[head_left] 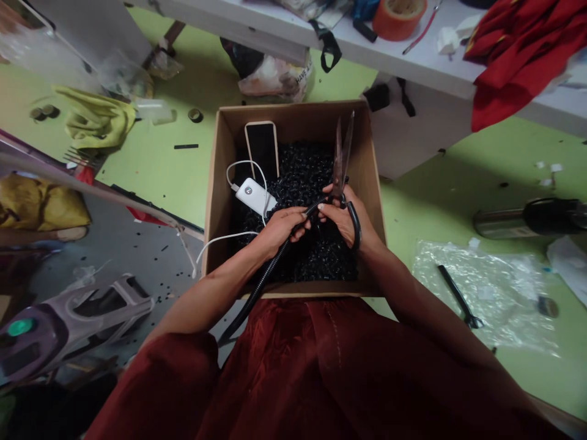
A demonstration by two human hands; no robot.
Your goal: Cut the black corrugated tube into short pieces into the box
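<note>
Two bare hands work above an open cardboard box (293, 119): the left hand (279, 231) closes around a black corrugated hose (265, 275), and the right hand (343, 219) grips tailor's shears (342, 160), blades upright, their pivot touching the hose, over black plastic pellets (302, 174).

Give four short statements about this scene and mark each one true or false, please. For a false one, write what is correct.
The right hand holds long scissors: true.
The left hand grips a black ribbed tube: true.
The cardboard box holds white pieces: false, it holds black pieces.
The white power bank lies on the floor outside the box: false, it lies inside the box, on the black pieces.
</note>
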